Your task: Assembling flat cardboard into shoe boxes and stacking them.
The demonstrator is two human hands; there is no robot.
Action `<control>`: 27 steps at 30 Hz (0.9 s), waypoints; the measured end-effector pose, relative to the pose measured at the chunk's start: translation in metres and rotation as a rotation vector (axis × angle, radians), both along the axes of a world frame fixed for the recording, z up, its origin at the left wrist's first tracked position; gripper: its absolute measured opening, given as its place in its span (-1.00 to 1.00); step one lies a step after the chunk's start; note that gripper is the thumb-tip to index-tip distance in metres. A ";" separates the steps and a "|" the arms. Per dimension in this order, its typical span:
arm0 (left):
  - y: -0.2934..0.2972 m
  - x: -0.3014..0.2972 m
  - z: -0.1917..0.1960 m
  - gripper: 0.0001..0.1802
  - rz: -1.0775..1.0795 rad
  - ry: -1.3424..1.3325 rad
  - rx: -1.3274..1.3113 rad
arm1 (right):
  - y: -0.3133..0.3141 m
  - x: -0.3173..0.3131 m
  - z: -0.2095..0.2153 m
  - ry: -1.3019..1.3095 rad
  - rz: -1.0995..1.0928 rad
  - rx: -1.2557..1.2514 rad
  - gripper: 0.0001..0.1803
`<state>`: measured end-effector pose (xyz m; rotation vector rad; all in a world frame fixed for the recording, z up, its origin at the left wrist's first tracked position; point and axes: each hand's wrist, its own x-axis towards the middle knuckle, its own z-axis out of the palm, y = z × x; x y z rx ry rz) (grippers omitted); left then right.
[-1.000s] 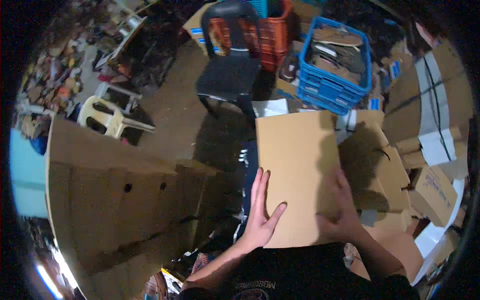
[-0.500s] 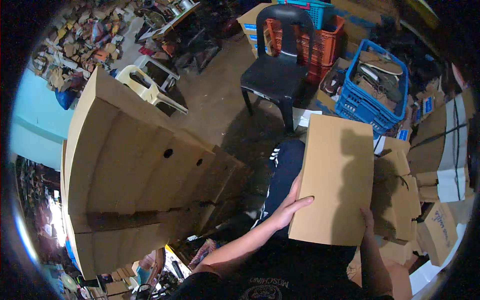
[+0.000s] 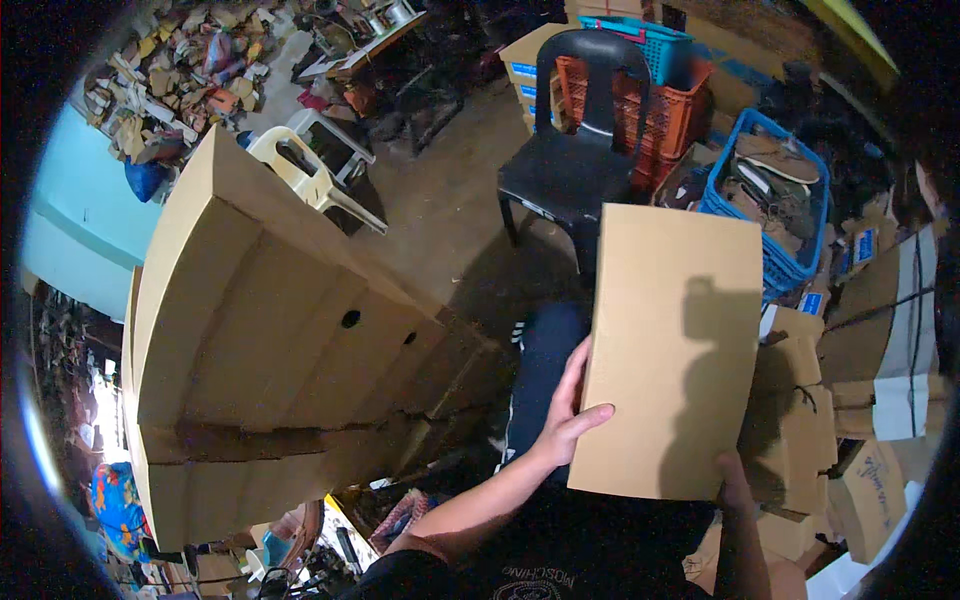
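Observation:
A flat rectangular piece of plain brown cardboard (image 3: 640, 340) is held upright in front of my body, its broad face toward me. My left hand (image 3: 570, 415) grips its left edge, the thumb on the face and the fingers along the side. Around the lower right corner, my right hand (image 3: 735, 482) is closed, in shade, with most of its fingers hidden. A dark shadow falls over the right part of the cardboard. To the left stands a large stepped stack of cardboard (image 3: 290, 350) with two dark holes in its face.
A black plastic chair (image 3: 570, 165) stands ahead, with orange crates (image 3: 680, 105) behind it. At the right are a blue crate (image 3: 715, 195) holding shoe-like items and tied cardboard bundles (image 3: 850, 345). A cream plastic chair (image 3: 315, 185) and a scrap heap (image 3: 180, 80) lie far left.
The cardboard has come a little closer and tilted, looking larger, with both hands still on it. The surroundings have shifted slightly right and down in the upper view.

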<state>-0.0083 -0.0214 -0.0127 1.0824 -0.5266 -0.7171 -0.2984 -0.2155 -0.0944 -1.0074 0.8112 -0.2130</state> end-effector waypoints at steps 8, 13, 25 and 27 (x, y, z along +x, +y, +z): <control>0.017 0.002 0.005 0.12 0.108 -0.055 0.005 | 0.006 0.034 0.001 -0.030 -0.035 -0.120 -0.12; 0.017 0.017 0.078 0.14 0.053 -0.289 -0.083 | -0.002 0.051 0.001 -0.379 0.146 -0.168 -0.21; 0.074 -0.007 0.235 0.44 0.254 -0.832 -0.296 | -0.005 0.131 0.134 -1.429 0.266 -0.427 -0.38; 0.093 -0.008 0.253 0.58 0.272 -1.056 -0.314 | 0.020 0.194 0.185 -2.195 0.661 0.002 -0.36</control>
